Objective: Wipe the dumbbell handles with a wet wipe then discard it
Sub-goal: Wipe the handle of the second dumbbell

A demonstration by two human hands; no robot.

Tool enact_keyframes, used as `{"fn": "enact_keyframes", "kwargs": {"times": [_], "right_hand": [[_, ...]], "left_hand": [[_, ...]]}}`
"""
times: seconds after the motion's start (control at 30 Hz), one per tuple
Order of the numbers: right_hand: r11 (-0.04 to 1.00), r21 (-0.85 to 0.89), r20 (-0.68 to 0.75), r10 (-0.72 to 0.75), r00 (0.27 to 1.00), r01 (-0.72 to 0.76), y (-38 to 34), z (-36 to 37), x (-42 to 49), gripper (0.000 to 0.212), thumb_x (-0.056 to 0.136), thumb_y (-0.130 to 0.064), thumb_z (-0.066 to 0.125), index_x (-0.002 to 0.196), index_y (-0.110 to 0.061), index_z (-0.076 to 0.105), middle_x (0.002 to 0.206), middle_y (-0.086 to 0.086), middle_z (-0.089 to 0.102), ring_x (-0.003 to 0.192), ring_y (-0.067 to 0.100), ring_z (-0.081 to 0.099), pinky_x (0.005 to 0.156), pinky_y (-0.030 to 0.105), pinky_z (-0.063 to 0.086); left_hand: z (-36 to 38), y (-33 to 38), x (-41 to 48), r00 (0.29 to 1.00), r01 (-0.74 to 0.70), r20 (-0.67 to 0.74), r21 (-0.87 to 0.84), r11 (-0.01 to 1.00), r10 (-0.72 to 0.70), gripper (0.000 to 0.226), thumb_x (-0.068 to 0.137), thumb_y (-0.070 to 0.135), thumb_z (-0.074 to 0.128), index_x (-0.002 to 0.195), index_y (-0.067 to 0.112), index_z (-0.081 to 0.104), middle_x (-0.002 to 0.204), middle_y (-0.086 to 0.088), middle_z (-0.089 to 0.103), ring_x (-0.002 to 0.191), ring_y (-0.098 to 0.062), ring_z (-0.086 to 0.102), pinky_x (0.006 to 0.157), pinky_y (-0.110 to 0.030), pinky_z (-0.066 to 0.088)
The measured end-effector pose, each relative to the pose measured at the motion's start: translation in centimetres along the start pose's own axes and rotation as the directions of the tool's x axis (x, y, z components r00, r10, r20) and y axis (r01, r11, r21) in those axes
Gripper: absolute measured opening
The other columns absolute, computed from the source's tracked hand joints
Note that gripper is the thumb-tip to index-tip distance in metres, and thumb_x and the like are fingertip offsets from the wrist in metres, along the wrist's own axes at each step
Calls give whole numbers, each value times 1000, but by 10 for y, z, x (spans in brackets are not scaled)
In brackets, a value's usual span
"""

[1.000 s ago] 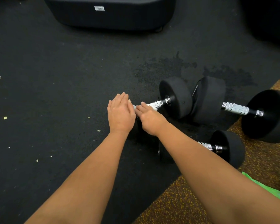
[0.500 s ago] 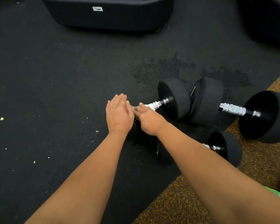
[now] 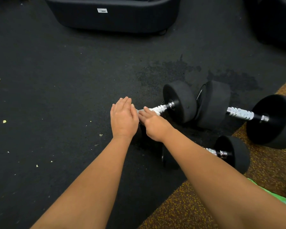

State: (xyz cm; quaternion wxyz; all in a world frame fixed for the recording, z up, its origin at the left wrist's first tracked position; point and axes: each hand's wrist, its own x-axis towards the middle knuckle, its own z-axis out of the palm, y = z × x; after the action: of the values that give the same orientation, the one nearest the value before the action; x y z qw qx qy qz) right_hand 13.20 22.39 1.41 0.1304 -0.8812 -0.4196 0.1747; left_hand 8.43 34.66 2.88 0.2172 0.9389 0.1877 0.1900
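We've got our right hand [image 3: 155, 125] curled over the wet wipe [image 3: 153, 110] on the near dumbbell's handle [image 3: 161, 108], apparently gripping; left hand [image 3: 123, 119] flat, fingers together, on the floor-side weight.

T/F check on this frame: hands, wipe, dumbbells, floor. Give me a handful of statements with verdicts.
1. The right hand presses a white wet wipe onto the knurled chrome handle of the near-centre black dumbbell. True.
2. The left hand is closed around the wipe. False: it lies flat and open beside the right hand.
3. Three dumbbells are in view. True: a large black dumbbell at right and a small black dumbbell partly behind the right forearm.
4. All dumbbells rest on a rack. False: they lie on the black rubber floor.
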Motion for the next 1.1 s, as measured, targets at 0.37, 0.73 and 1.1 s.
{"fn": "enact_keyframes", "kwargs": {"times": [0.37, 0.73, 1.1], "right_hand": [[998, -33, -17, 58, 998, -58, -5, -3, 9, 59, 90, -10, 46, 146, -7, 27, 143, 7, 39, 143, 31, 15, 117, 38, 15], [998, -56, -25, 29, 999, -31, 14, -8, -7, 67, 86, 2, 50, 146, -11, 25, 152, 4, 25, 146, 27, 10, 115, 39, 26], [977, -201, 146, -44, 988, 73, 18, -19, -15, 60, 93, 0, 38, 148, -21, 27, 159, -7, 7, 147, 24, 1, 111, 41, 34]], "left_hand": [[2, -1, 1, 1000, -4, 5, 28, 1000, 4, 45, 93, 24, 33, 124, 3, 59, 130, -10, 59, 129, -25, 47, 114, -44, 28], [3, -1, 1, 1000, -9, -2, 43, 999, 9, 45, 94, 24, 33, 124, 3, 59, 129, -11, 59, 130, -26, 47, 114, -43, 27], [2, -1, 2, 1000, -11, 14, 48, 999, 10, 44, 94, 23, 33, 123, 3, 59, 129, -10, 59, 130, -26, 46, 114, -43, 27]]}}
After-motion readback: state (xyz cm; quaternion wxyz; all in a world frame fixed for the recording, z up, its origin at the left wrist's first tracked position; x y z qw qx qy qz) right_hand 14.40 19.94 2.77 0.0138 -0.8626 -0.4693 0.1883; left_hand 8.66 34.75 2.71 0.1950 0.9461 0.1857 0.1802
